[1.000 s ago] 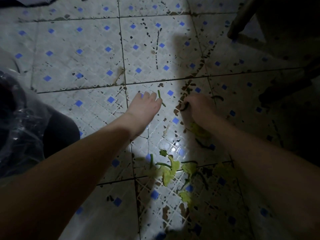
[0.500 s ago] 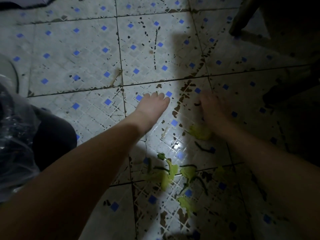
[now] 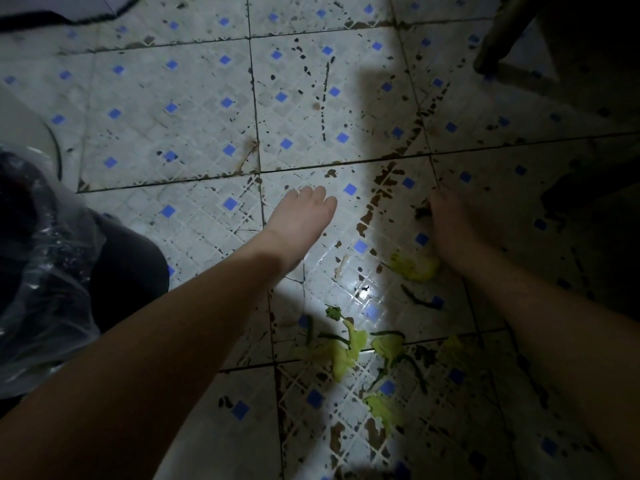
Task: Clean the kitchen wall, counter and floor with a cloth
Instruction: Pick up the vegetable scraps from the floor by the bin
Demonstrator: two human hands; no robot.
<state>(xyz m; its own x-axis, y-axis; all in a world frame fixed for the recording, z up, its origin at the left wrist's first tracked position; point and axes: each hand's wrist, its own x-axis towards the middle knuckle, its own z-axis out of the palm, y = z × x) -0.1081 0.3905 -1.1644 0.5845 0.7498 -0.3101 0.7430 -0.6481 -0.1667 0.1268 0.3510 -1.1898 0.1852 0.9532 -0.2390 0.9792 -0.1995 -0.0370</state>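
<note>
Floor: white tiles with small blue squares, spotted and streaked with dark grime; a bright patch of light falls on the middle, and the right side lies in shadow.
Left hand: stretched out over the floor, fingers straight and together, palm down, holding nothing; whether it touches the tile cannot be told.
Right hand: in shadow to the right of the left hand, low over the floor, fingertips at a small dark scrap; whether it is open or pinching cannot be told.
Cloth: not seen in either hand nor anywhere on the floor.
Green leaf scraps: scattered on the floor nearer the person than the left hand, between the two forearms.
Yellow-green piece: on the floor just beside the right wrist.
Plastic bag: clear and crumpled, well to the left of the left hand, at the picture's edge.
Furniture leg: far beyond the right hand, at the upper right, dark.
</note>
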